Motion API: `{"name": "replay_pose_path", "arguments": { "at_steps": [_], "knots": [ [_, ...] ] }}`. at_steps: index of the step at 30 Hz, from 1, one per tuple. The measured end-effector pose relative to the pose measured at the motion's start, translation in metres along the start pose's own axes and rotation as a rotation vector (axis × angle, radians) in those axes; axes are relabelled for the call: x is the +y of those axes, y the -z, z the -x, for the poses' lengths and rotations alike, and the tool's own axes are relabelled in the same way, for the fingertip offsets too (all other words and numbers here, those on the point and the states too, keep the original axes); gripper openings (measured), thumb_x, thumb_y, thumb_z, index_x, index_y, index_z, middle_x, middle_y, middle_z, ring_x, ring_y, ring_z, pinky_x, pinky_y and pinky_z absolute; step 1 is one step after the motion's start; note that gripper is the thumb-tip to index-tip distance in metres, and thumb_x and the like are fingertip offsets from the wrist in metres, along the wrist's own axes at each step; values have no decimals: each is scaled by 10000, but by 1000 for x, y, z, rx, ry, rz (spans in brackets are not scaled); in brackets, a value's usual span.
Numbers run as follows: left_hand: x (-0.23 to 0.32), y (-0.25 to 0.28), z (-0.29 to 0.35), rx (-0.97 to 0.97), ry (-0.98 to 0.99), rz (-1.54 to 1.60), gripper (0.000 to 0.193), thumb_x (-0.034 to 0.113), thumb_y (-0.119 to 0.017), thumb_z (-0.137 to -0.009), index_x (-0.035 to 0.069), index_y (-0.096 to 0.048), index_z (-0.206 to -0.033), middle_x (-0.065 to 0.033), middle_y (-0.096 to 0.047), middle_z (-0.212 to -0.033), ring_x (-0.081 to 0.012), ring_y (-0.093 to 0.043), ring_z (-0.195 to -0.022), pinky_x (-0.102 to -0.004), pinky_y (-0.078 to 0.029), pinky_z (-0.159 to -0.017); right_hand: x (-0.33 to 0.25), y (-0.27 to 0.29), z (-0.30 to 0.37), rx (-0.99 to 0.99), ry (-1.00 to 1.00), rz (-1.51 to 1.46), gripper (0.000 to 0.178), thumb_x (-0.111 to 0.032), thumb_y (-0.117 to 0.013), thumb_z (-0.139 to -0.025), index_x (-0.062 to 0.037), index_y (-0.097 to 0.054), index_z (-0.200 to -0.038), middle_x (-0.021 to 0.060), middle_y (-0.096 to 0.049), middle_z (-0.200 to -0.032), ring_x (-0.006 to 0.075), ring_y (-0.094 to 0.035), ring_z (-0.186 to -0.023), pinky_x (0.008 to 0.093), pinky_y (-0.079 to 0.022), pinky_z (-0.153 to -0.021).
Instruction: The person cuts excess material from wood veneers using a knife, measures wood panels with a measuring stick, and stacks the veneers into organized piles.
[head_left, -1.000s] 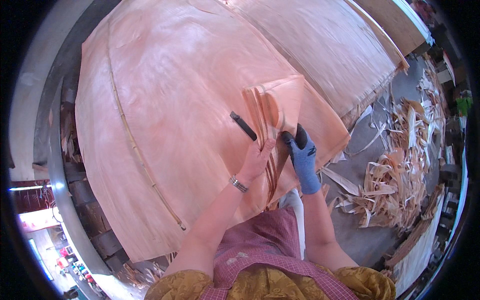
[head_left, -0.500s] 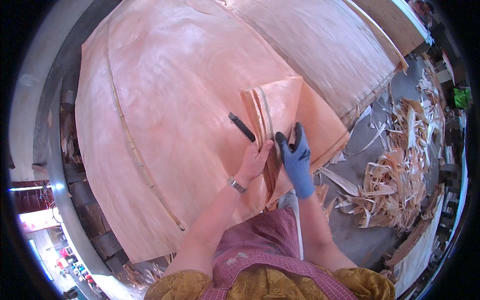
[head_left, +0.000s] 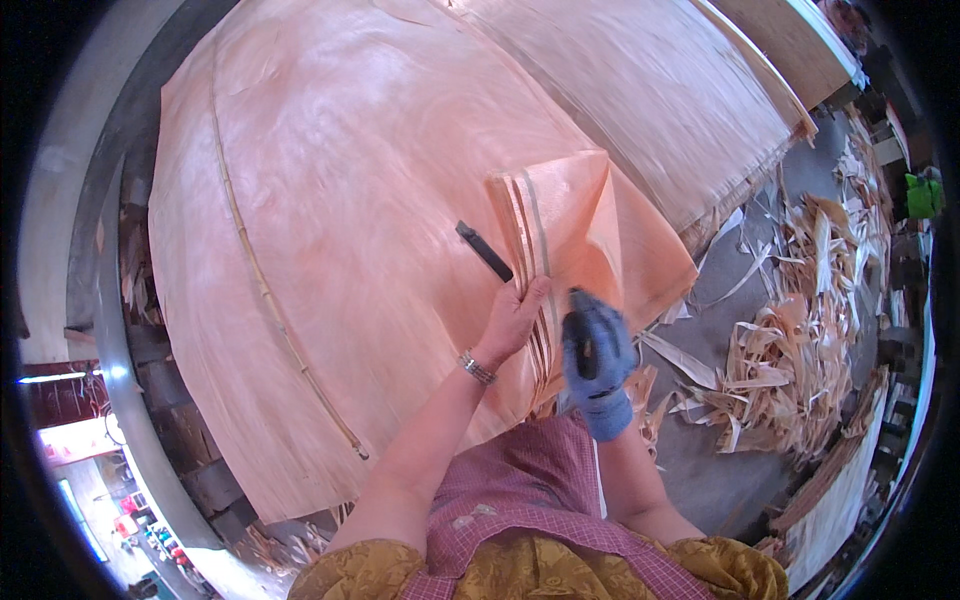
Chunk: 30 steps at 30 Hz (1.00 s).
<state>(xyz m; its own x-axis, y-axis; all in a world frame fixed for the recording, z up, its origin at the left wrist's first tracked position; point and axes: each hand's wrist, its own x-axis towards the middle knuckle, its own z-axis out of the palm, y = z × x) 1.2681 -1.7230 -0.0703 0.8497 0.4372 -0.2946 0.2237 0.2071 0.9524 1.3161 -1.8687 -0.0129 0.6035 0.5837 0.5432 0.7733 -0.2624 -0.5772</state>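
Note:
My bare left hand (head_left: 515,315), with a metal watch band at the wrist, is closed around the folded-back edges of several thin wood veneer sheets (head_left: 575,200). A black box-cutter-like knife (head_left: 484,250) sticks out past its fingers toward the upper left; whether the fingers grip it as well is hidden. My right hand (head_left: 598,355), in a blue glove with a dark palm, is just right of the folded edges. Its fingers look curled but are smeared by motion, and no object shows clearly in them. Beneath both hands spreads a large pinkish veneer stack (head_left: 370,200).
A thin bamboo-like stick (head_left: 265,290) lies along the left part of the stack. Another veneer stack (head_left: 650,90) adjoins at the upper right. Shredded veneer scraps (head_left: 790,370) pile up on the grey floor (head_left: 700,480) to the right.
My right hand has drawn back toward me, its fingers going from spread to curled. The folded veneer flap has shifted slightly and bulges. My left hand stays in nearly the same place.

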Motion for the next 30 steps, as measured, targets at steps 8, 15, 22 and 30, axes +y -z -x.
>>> {"name": "replay_pose_path", "arguments": {
  "at_steps": [8,15,22,30],
  "knots": [
    [0,5,-1,8,-90,-71,373,367,-540,-986,61,-524,-774,93,-389,-682,-29,-346,-630,-236,-321,-521,58,-53,-20,2,-763,-322,466,-174,-722,-854,59,-563,-1225,138,-659,-1126,183,-626,-975,293,-497,-863],
    [6,1,1,-11,-104,-37,344,334,-528,-997,63,-522,-784,90,-387,-674,-30,-354,-631,-241,-328,-526,72,-41,-1,132,-777,-534,452,-141,-659,-903,78,-512,-1270,142,-624,-1173,174,-577,-1051,301,-466,-909],
    [7,3,4,-1,-32,-31,355,345,-523,-997,63,-526,-781,91,-393,-657,-33,-362,-610,-241,-339,-524,3,-4,-9,59,-54,-3,429,-125,-713,-824,40,-583,-1198,201,-617,-1189,338,-597,-1093,408,-471,-935],
    [1,2,-2,20,-58,51,349,349,-521,-998,64,-533,-797,93,-390,-671,-27,-349,-620,-237,-325,-525,65,-54,-25,31,-701,-375,534,-251,-707,-856,82,-538,-1239,216,-654,-1092,207,-632,-989,317,-510,-811]
  ]
}}
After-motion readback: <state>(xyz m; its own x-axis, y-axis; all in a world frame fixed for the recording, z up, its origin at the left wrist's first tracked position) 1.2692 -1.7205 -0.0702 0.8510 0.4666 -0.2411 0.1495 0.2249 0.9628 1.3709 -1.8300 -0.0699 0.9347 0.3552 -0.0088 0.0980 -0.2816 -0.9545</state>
